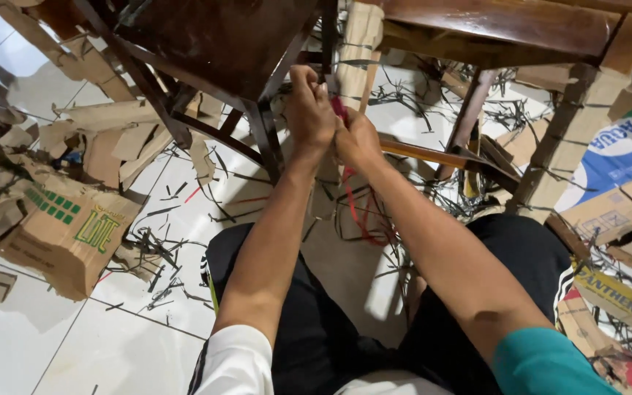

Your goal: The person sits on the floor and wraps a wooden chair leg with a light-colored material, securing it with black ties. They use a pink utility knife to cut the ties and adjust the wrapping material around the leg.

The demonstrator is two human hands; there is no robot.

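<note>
I sit on a tiled floor in front of dark wooden chairs (213,51). My left hand (309,110) is raised and closed around a cardboard-wrapped chair leg (356,44). My right hand (356,139) is pressed against the left one, its fingers pinching a red strap (339,110) that trails down between my arms towards the floor (363,219). Both hands work at the same spot on the leg. What the fingertips grip is partly hidden.
Torn cardboard pieces (111,132) and a printed brown carton (67,234) lie on the left. Flattened boxes (616,161) are stacked on the right. Black strap offcuts (155,249) litter the white tiles. A second chair (506,29) stands at the right.
</note>
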